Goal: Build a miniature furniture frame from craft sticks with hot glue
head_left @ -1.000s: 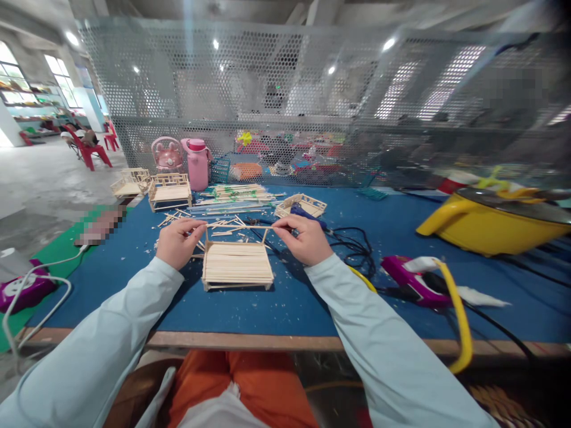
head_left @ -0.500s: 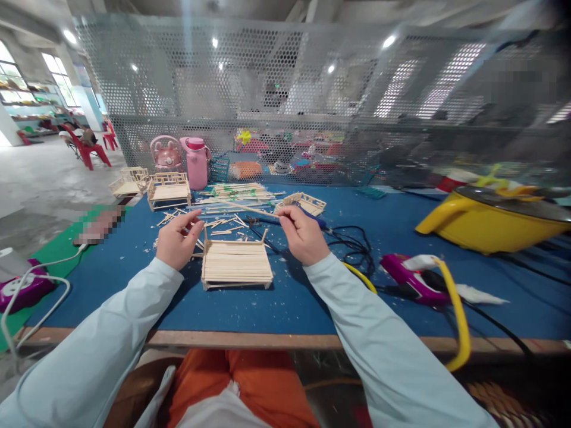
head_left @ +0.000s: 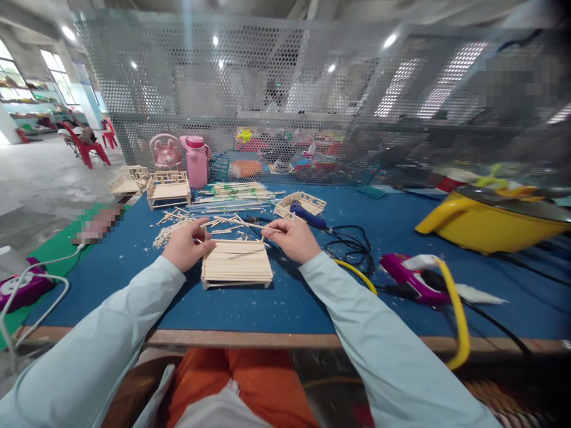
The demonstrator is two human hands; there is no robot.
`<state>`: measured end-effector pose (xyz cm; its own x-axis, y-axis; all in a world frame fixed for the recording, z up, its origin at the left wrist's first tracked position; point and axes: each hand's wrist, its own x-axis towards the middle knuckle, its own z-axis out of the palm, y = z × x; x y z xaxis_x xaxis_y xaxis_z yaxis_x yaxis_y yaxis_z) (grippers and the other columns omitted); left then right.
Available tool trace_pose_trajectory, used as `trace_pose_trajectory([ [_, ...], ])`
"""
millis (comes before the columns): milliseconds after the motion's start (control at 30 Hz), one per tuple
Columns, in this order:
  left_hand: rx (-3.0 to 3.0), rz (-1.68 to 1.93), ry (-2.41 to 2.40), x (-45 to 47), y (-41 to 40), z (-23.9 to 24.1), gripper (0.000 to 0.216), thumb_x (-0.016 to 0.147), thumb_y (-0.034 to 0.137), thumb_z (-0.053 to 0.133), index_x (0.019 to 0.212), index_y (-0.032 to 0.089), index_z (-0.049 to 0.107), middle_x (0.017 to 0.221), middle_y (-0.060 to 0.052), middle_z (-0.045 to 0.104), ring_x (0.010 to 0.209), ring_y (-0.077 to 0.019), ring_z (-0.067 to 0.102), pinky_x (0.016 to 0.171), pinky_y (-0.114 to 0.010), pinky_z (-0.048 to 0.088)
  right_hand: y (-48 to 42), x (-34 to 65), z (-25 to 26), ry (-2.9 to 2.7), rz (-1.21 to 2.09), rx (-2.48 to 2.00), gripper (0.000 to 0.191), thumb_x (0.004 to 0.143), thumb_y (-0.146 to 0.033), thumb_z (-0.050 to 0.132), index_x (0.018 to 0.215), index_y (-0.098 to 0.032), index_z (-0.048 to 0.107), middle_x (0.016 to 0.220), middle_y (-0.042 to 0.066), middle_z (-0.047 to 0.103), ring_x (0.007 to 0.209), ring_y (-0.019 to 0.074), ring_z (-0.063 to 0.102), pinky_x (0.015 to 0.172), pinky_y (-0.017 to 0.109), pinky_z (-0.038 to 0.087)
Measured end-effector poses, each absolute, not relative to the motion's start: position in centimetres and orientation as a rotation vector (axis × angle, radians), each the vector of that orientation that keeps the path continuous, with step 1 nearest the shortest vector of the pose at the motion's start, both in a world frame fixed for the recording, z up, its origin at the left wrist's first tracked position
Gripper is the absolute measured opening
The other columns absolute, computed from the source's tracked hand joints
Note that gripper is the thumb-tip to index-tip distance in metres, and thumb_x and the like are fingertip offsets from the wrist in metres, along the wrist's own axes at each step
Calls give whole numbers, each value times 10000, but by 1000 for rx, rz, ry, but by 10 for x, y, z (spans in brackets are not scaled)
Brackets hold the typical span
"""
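Note:
A small bench-like frame of pale wooden sticks (head_left: 236, 264) stands on the blue tabletop before me, its slatted top facing up and a short post at each rear corner. My right hand (head_left: 292, 239) pinches a thin wooden stick (head_left: 250, 224) near its right end, above the frame's rear edge. At the left rear corner, my left hand (head_left: 185, 244) has its thumb and fingers bent around the post, with the thumb over the slats. The stick's left end lies close to those fingers; whether they touch it is unclear.
Behind my hands lie loose sticks (head_left: 241, 191), a blue glue gun (head_left: 307, 215) with a black cable, and a stick piece (head_left: 316, 205). Finished-looking frames (head_left: 168, 191) and a pink bottle (head_left: 197, 163) stand back left. Right are a purple power strip (head_left: 413, 279) and yellow pot (head_left: 495, 223).
The stick in my right hand has come down toward me and now spans the frame's rear posts. My left hand has moved right, onto the left post.

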<state>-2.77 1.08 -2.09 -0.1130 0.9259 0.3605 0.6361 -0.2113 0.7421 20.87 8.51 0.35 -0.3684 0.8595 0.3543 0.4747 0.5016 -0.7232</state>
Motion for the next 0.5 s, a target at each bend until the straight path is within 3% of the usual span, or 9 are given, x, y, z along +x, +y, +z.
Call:
trace_pose_trajectory([
  [500,1839,1270,1728,-26,10,-18,501,621,284,627,1088,140,520,809,-23,586,624,-132,576,620,-294,499,83,208,3,-2052,621,-1058,210,665,-329,589,613,-131,635,495,-15,532,471,89,407,481,234,321],
])
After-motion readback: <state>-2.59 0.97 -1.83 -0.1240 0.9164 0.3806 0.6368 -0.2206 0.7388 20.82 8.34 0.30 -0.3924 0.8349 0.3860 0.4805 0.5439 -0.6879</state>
